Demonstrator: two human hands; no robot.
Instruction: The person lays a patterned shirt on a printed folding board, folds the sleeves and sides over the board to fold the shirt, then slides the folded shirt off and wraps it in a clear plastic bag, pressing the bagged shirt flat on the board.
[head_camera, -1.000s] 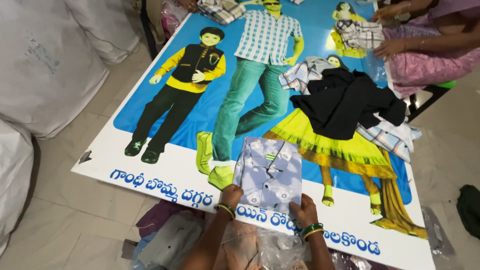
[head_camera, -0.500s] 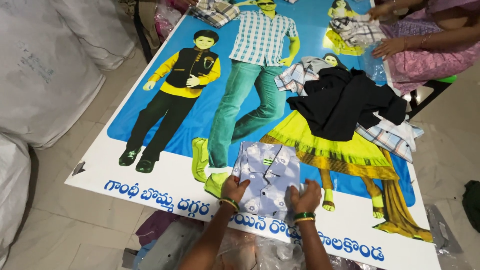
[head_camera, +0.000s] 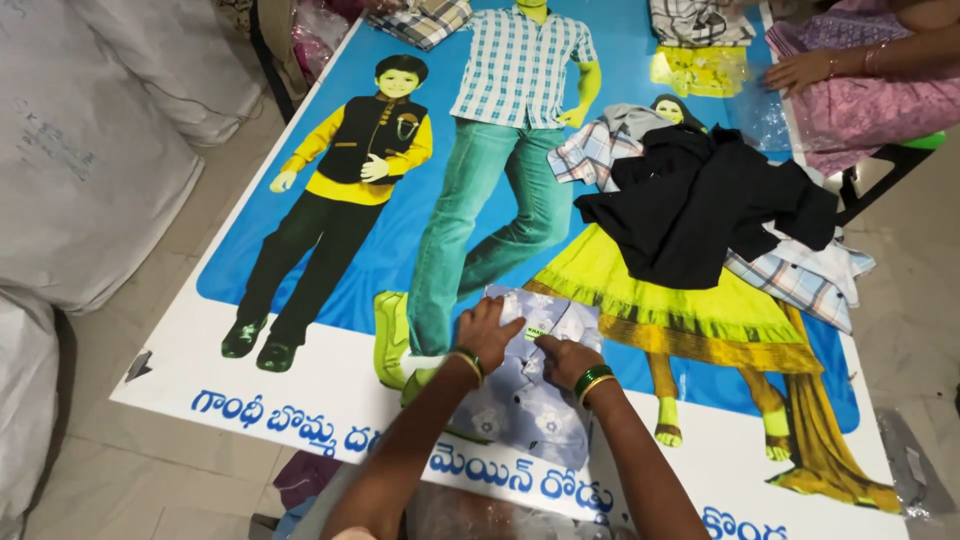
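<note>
From the head camera, looking down: a small folded shirt (head_camera: 525, 395), pale blue with a white flower print, lies flat on a big printed banner (head_camera: 330, 400) that serves as the work surface. It sits at the near edge, across the banner's white lower band and the foot of the blue field, just beside the printed green shoe.

The left hand (head_camera: 490, 335) rests on the shirt's upper left, near the collar, fingers curled down onto the cloth; it presses there, and I cannot tell whether it pinches any fabric. A green and gold bangle (head_camera: 468, 362) circles that wrist. The right hand (head_camera: 562, 358) lies just beside it on the shirt's upper middle, fingertips bent onto the collar area near a small green tag (head_camera: 537, 331); again pressing, not clearly gripping. Green bangles (head_camera: 593, 380) ring that wrist too.

Further up the banner, well apart from the hands, a black garment (head_camera: 700, 215) lies crumpled over checked shirts (head_camera: 800, 275). At the top right, another person's hand (head_camera: 800, 72) rests beside pink cloth (head_camera: 870, 110). White sacks (head_camera: 90, 160) stand along the left, on the tiled floor (head_camera: 130, 470).
</note>
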